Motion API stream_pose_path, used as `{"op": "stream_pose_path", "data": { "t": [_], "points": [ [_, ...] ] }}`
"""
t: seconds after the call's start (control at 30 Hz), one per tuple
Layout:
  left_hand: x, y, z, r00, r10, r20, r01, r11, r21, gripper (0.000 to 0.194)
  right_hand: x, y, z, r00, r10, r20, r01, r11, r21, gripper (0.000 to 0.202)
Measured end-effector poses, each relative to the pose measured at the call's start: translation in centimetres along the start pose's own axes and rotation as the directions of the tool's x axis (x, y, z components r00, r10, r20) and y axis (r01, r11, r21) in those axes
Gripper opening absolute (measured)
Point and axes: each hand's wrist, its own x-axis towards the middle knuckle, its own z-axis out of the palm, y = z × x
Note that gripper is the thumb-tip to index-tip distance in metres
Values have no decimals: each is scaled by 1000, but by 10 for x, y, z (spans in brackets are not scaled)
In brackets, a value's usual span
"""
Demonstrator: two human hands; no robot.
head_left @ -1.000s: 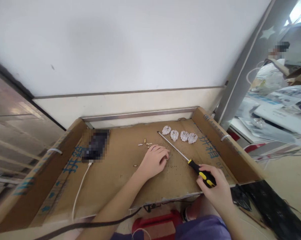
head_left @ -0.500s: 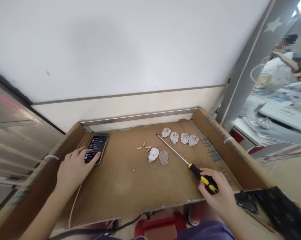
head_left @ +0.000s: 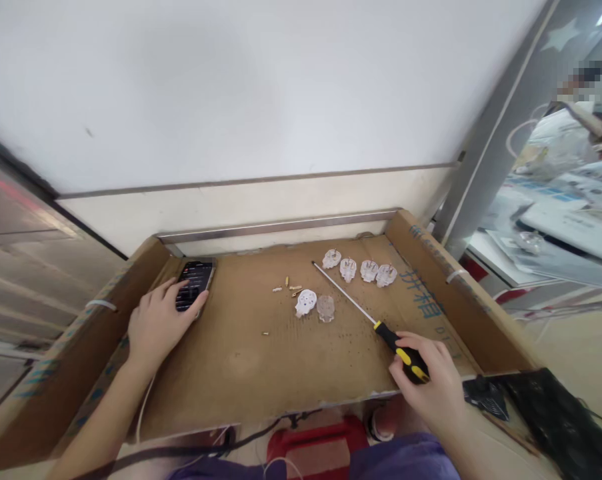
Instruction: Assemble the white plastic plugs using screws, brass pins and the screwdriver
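My left hand [head_left: 157,325] lies over the lower part of a smartphone [head_left: 199,273] on the left of the cardboard tray [head_left: 221,373]. Its fingers are spread, with fingertips over the dark screen and the thumb by the right edge. My right hand [head_left: 428,373] is closed round the black-and-yellow handle of a screwdriver [head_left: 388,335], whose long shaft points up and left. Near the shaft lie a white plug part [head_left: 306,303] and a clear plug cover [head_left: 325,309]. Small brass pieces [head_left: 293,288] lie left of them, and a single brass pin [head_left: 265,333] is nearer me.
Several clear plug bodies with pins [head_left: 348,269] stand in a row at the tray's back right. Cardboard walls [head_left: 451,300] rise at both sides. A black bag [head_left: 555,420] lies at lower right. Beyond the grey post, a cluttered table [head_left: 561,227] and a person are visible.
The view has shifted slightly. My left hand has moved a little over the phone, its fingertips now nearer the screen's middle. My right hand still holds the screwdriver in about the same place.
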Motion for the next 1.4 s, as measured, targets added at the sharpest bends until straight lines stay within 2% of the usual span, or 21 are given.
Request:
{"op": "stream_pose_path", "data": {
  "t": [0.07, 0.17, 0.23, 0.3, 0.37, 0.5, 0.57, 0.67, 0.77, 0.83, 0.97, 1.2, 1.4],
  "points": [
    [-2, 15, -4, 992, 41, -115, -54, 993, -108, 49, 1, -1, 0, 1000, -4, -2, 4, 1000, 5, 16],
    [-8, 51, -13, 960, 184, -213, -236, 939, -252, 41, 1, -3, 0, 1000, -1, -2, 1, 1000, 15, 16],
    [-11, 74, -14, 922, 323, -215, -378, 871, -315, 34, 1, -3, 0, 1000, 4, -12, -4, 1000, 24, 16],
    [-10, 88, -11, 872, 464, -154, -486, 783, -389, 27, 1, -2, 0, 1000, 8, -11, -8, 999, 32, 16],
    [-8, 93, -5, 848, 523, -86, -501, 738, -452, 26, 1, 1, 0, 1000, 10, 18, -11, 999, 41, 17],
    [-3, 93, -3, 877, 479, -38, -433, 753, -496, 28, 2, 10, -2, 997, 16, 74, -21, 998, 66, 19],
    [-4, 101, -7, 863, 504, -40, -451, 732, -511, 27, 3, 12, -2, 996, 24, 80, -30, 997, 73, 20],
    [-9, 130, -11, 791, 607, -77, -544, 640, -542, 26, 3, 12, -1, 996, 30, 80, -36, 997, 75, 20],
    [-15, 163, -4, 696, 710, -107, -631, 532, -564, 25, 2, 11, 1, 997, 42, 67, -47, 997, 69, 21],
    [-18, 177, 6, 671, 736, -93, -638, 509, -578, 20, 0, 11, 1, 997, 57, 52, -61, 996, 65, 21],
    [-22, 180, 19, 697, 714, -67, -599, 528, -601, 17, -1, 12, 2, 997, 61, 41, -64, 996, 65, 20],
    [-24, 174, 21, 750, 659, -57, -536, 555, -636, 16, 16, -2, 11, 998, 23, 52, -27, 996, 79, 15],
    [-23, 173, 24, 771, 634, -51, -509, 566, -648, 15, 26, -12, 20, 997, 23, 74, -30, 996, 83, 16]
  ]
}}
